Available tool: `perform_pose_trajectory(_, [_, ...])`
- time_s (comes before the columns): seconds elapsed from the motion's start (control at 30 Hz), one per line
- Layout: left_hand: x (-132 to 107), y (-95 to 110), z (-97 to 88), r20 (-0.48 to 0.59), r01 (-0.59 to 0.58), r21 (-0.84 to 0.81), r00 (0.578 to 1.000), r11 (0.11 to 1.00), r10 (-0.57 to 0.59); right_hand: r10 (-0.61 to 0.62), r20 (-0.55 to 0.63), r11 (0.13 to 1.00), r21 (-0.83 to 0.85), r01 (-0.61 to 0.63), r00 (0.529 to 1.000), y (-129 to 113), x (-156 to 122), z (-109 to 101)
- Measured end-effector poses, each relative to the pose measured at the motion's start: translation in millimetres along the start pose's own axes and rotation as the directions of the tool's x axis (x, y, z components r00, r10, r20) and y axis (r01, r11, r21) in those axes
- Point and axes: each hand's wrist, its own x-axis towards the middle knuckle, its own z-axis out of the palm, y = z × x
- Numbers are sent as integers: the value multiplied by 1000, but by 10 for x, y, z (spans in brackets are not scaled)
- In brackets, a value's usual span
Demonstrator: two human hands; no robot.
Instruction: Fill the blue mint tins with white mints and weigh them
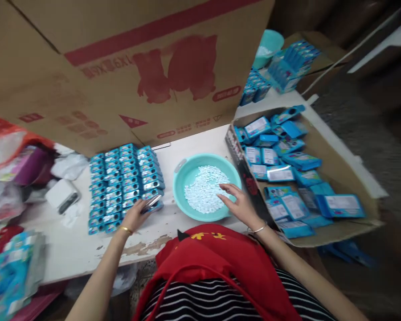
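My left hand [136,217] is closed on a small shiny-sided box [151,202], whose kind is hard to make out, at the front end of the rightmost row of small blue boxes [122,187]. These boxes stand upright in several tight rows, each with a dark round hole on top. Over the right part of a turquoise basin [178,191], my right hand [238,204] hovers with thumb and fingers apart, holding nothing visible. Many small white tablet-like pieces [203,189] lie in the basin.
At the right, an open cardboard carton [341,156] holds jumbled blue boxes. A large printed carton [194,76] walls off the back. Farther right stand another turquoise basin [274,41] and stacked blue boxes [299,58]. A white device [60,195] and plastic bags lie left.
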Motion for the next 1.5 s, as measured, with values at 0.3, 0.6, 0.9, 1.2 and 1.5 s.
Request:
perform_pose_trajectory(0.3, [332,-174,463,-323,260,82,920,962,-221,281,-408,729,-497,-470,869,783,-136,-1635])
perform_pose_trajectory(0.6, [817,699,537,-151,-135,-94,981,986,120,689,-178,469,-629,-620,703,1413,-344,-1939])
perform_pose_trajectory(0.9, [2062,1490,877,102,-320,221,947,921,305,416,-448,732,-350,-584,791,849,-403,-1833])
perform_pose_trajectory(1.2, [1768,1602,1337,348,-552,134,804,823,482,448,-110,709,648,-278,887,69,-70,-797])
perform_pose_trajectory(1.5, [1426,1444,1412,450,-542,-201,689,816,568,545,-81,690,609,-392,834,118,-239,-468])
